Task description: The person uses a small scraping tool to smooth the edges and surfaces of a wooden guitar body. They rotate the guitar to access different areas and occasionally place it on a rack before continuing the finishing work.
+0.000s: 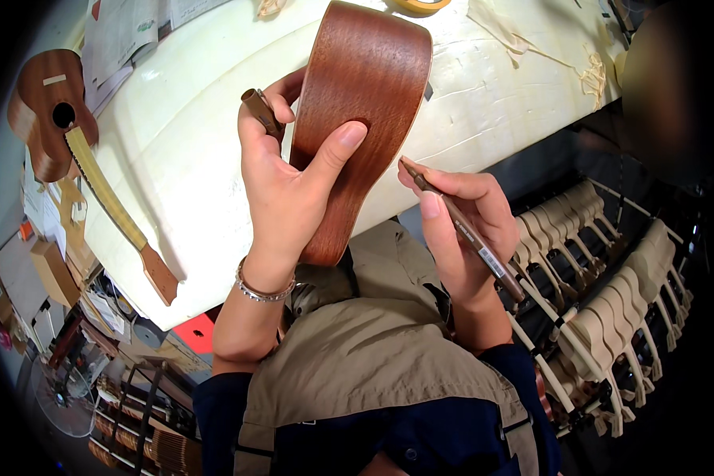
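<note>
A reddish-brown ukulele body [365,71] stands on its side above the near edge of the white-covered table, its curved side facing me. My left hand [282,186] grips it, thumb pressed on the side near the waist. Between the fingers of that hand is a brown marker cap [262,113]. My right hand [476,226] holds a slim brown marker [470,232] like a pen. Its tip points up and left, close to the body's right edge; whether it touches cannot be told. The fingers behind the wood are hidden.
On the table's left lies another ukulele [36,143] with its neck [107,194] toward me. A tape roll [422,5] and papers [119,40] sit at the far side. To my right stands a rack of pale ukulele necks [611,317]. A fan [65,397] is at lower left.
</note>
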Demonstrator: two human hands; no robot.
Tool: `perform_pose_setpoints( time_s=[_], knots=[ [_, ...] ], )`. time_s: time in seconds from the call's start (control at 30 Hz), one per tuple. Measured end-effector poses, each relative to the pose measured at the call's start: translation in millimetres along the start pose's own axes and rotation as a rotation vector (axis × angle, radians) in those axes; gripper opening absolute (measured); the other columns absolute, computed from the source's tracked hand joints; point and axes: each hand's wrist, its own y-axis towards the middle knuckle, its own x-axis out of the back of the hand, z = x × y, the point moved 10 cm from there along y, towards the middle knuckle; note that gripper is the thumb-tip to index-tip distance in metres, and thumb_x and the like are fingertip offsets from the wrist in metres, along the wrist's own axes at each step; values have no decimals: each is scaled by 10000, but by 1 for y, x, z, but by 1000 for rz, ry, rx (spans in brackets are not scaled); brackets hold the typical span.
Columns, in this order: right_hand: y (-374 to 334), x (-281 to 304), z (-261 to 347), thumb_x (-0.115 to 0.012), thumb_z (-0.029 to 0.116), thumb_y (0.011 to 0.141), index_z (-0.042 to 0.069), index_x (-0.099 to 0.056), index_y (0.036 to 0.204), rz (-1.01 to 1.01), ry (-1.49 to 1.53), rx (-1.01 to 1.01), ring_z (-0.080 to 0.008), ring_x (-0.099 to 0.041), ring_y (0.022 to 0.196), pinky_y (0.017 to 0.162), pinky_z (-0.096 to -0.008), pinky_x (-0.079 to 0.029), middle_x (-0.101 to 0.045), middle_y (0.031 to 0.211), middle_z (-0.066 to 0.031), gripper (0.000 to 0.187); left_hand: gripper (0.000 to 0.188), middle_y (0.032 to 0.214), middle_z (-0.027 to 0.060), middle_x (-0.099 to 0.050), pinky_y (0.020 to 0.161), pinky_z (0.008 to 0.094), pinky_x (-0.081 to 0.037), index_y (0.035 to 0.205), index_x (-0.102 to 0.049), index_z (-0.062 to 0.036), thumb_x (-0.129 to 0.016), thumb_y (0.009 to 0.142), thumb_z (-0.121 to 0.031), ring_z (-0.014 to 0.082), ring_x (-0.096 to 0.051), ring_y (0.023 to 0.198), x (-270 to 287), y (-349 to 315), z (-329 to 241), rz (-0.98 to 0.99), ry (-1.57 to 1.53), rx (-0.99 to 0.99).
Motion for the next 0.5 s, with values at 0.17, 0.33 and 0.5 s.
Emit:
perform_pose_setpoints(
  time_s=[0.17, 0.33, 0.5],
  knots=[
    [-8, 4, -5, -622, -14, 829, -46, -574, 982, -6, 39, -45, -142, -646, 876, 772, -255, -508, -675, 981, -164, 164, 452, 1192, 219, -495, 905, 339, -462, 940, -315, -74, -735, 781, -128, 234, -503, 1113, 0, 0, 0, 0, 3, -3],
    [-9, 0, -6, -603, -21, 840, -54, -559, 999, 17, 48, -31, -167, -646, 907, 795, -268, -509, -663, 1016, -181, 168, 461, 1177, 218, -507, 899, 336, -466, 933, -313, -68, -739, 781, -155, 232, -512, 1102, 2, 0, 2, -6, 18, -7],
    [-3, -2, -4, -605, -24, 836, -57, -556, 1003, -19, 60, 82, -181, -650, 922, 802, -274, -513, -661, 1011, -191, 176, 468, 1172, 217, -510, 889, 333, -473, 923, -309, -67, -743, 779, -169, 234, -525, 1082, 1, 1, 2, 4, -10, -14]
  ],
)
